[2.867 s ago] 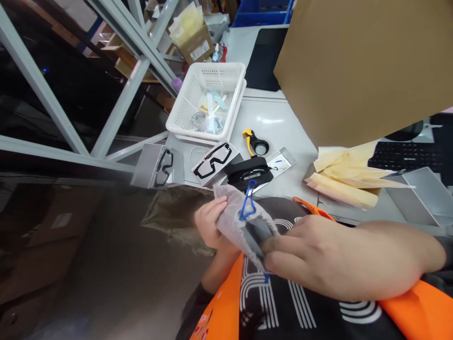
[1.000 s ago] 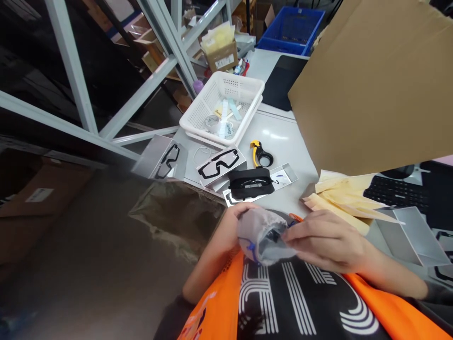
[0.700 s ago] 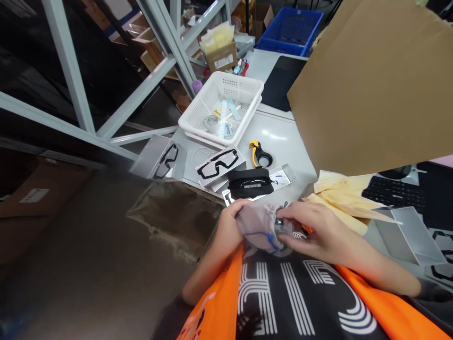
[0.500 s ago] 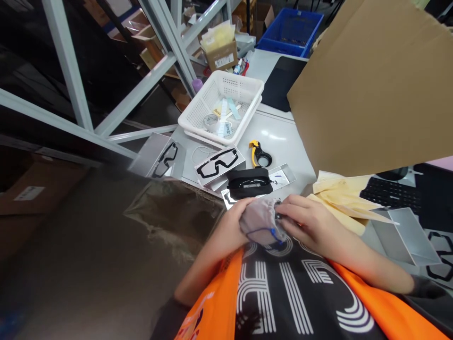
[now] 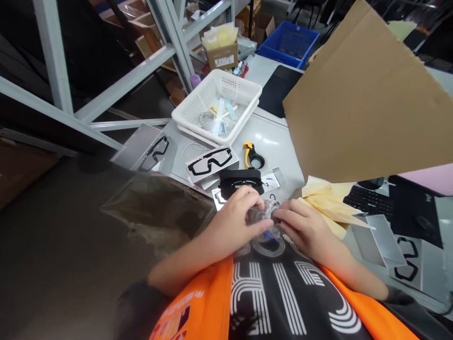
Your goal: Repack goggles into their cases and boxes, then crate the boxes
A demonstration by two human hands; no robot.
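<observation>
Centrally, a person's two bare hands meet low at the chest, just short of the bench point(image 5: 278, 151), around a small see-through grey pouch point(image 5: 269, 206) with a blue cord point(image 5: 271, 237); the left hand point(image 5: 240, 216) is curled, thumb and fingers parted only by the pouch, which it grips from the side; the right hand point(image 5: 302, 222) has its fingers bent together at the pouch's mouth, though whether the tips pinch cloth or something inside cannot be told.

Just beyond the hands lies a black glasses case point(image 5: 239, 175), open, with dark glasses in it; to its left a box printed with glasses point(image 5: 211, 165) rests on the bench; farther left, a tilted grey box point(image 5: 141, 148) bears a similar print; behind the case sits a yellow-and-black tool point(image 5: 248, 153); beyond that, a white basket point(image 5: 193, 101) holds labels and tags; to the right, crumpled yellow paper point(image 5: 325, 200) lies near a keyboard point(image 5: 370, 200), below a large cardboard flap point(image 5: 361, 104).
</observation>
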